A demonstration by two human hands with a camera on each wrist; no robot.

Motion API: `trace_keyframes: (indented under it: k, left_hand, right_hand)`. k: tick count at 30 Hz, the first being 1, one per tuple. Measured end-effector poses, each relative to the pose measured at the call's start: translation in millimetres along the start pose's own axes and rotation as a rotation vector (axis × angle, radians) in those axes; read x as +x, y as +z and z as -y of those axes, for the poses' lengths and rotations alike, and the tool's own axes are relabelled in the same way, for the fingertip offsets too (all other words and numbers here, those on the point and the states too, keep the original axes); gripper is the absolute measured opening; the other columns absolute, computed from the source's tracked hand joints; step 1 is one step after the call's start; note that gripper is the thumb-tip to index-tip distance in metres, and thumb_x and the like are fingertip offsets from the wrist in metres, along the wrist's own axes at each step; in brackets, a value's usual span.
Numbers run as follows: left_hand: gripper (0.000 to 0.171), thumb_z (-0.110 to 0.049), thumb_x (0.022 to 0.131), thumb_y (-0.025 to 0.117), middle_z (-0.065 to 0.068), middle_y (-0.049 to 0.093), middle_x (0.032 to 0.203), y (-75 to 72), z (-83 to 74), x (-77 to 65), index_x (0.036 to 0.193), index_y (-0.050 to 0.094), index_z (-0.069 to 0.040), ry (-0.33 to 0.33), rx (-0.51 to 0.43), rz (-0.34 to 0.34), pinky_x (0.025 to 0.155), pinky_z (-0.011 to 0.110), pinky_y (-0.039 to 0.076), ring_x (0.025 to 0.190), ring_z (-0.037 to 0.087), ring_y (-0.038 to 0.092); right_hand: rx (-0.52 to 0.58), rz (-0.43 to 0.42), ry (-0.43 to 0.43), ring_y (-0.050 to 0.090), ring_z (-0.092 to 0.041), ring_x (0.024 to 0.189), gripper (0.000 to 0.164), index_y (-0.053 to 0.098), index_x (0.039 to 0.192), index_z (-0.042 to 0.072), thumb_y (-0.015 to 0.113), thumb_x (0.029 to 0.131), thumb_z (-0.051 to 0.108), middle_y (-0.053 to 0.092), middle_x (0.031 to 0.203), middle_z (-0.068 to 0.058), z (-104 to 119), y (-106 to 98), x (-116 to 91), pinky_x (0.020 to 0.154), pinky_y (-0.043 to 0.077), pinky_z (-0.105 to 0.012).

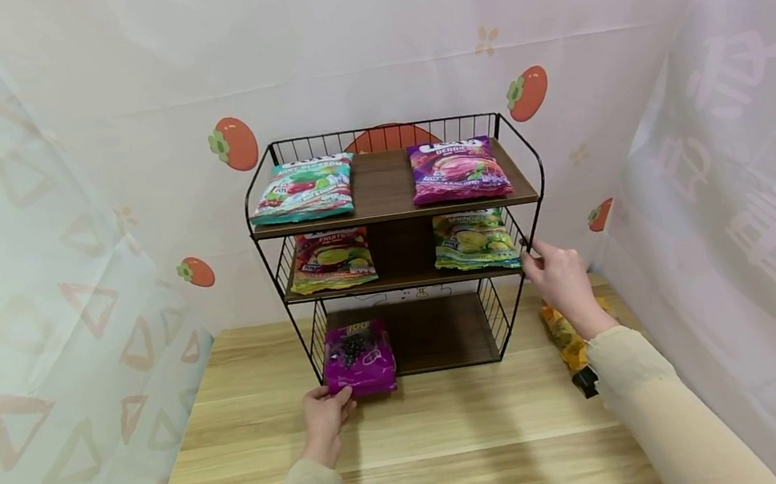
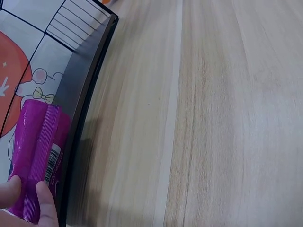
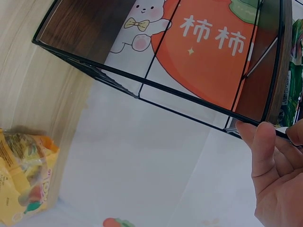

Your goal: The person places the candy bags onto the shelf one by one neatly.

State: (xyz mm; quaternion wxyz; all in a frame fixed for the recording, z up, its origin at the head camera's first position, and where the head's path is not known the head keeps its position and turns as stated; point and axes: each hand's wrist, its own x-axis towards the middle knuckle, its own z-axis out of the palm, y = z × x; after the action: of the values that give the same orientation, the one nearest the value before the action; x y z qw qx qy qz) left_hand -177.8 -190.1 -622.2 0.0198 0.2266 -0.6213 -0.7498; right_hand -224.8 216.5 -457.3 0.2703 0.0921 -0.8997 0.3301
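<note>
A purple candy bag (image 1: 359, 362) with dark grapes printed on it lies at the left front of the lowest shelf. My left hand (image 1: 326, 419) pinches its near left corner; thumb and finger also show on the purple bag (image 2: 35, 156) in the left wrist view. The black wire rack (image 1: 395, 215) has brown boards on three levels. Around the rack's right front post, at the middle level, my right hand (image 1: 562, 281) holds with its fingertips, seen close up as the right hand (image 3: 279, 175). A green-yellow candy bag (image 1: 473, 241) lies just beside that hand.
On the top shelf lie a teal bag (image 1: 309, 189) and a purple-pink bag (image 1: 459, 170). A red-yellow bag (image 1: 334, 261) sits at the middle left. Partly behind my right forearm, an orange-yellow bag (image 1: 565, 333) lies on the wooden table (image 1: 456, 443). Printed cloth walls surround the table.
</note>
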Motion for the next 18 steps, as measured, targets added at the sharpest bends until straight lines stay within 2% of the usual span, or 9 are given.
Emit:
trace_keyframes:
  k: [6, 9, 12, 15, 18]
  left_hand:
    - [0.060, 0.008, 0.095, 0.065, 0.026, 0.043, 0.128, 3.8, 0.2, 1.3, 0.142, 0.028, 0.017, -0.012, -0.039, 0.030, 0.098, 0.040, 0.057, 0.101, 0.026, 0.070]
    - [0.055, 0.006, 0.097, 0.064, 0.025, 0.042, 0.131, 4.3, -0.1, 1.5, 0.140, 0.032, 0.016, -0.017, -0.060, 0.034, 0.100, 0.041, 0.055, 0.108, 0.030, 0.069]
    - [0.044, 0.003, 0.098, 0.064, 0.021, 0.045, 0.125, 3.6, -0.4, 1.9, 0.134, 0.039, 0.012, -0.020, -0.083, 0.027, 0.098, 0.038, 0.057, 0.106, 0.028, 0.070]
    - [0.037, 0.001, 0.099, 0.063, 0.018, 0.049, 0.120, 3.4, -1.3, 1.7, 0.130, 0.044, 0.009, -0.022, -0.101, 0.016, 0.097, 0.037, 0.057, 0.101, 0.024, 0.071]
    - [0.038, -0.002, 0.101, 0.062, 0.016, 0.050, 0.119, 3.6, -2.4, 0.8, 0.133, 0.045, 0.009, -0.029, -0.110, 0.019, 0.100, 0.037, 0.055, 0.101, 0.021, 0.069]
  right_hand:
    - [0.000, 0.000, 0.003, 0.074, -0.044, 0.080, 0.032, 0.063, 0.128, -0.013, 0.057, 0.101, 0.003, 0.068, 0.107, -0.035, 0.4, -0.1, -0.1, 0.062, 0.061, -0.053]
    - [0.000, -0.001, 0.005, 0.074, -0.044, 0.081, 0.031, 0.063, 0.128, -0.013, 0.057, 0.101, 0.003, 0.069, 0.106, -0.036, 0.2, 0.2, -0.1, 0.063, 0.061, -0.054]
    - [-0.001, -0.007, 0.000, 0.074, -0.043, 0.078, 0.031, 0.064, 0.126, -0.012, 0.057, 0.101, 0.004, 0.069, 0.104, -0.035, 0.1, 0.6, -0.2, 0.062, 0.061, -0.053]
    - [0.006, -0.010, -0.006, 0.072, -0.036, 0.059, 0.029, 0.066, 0.124, -0.011, 0.056, 0.101, 0.004, 0.071, 0.098, -0.033, -0.6, 0.7, -0.5, 0.052, 0.060, -0.048]
    - [0.020, -0.004, -0.003, 0.063, -0.024, 0.040, 0.026, 0.068, 0.121, -0.008, 0.055, 0.102, 0.005, 0.073, 0.090, -0.031, -1.5, 0.5, -0.8, 0.042, 0.055, -0.038]
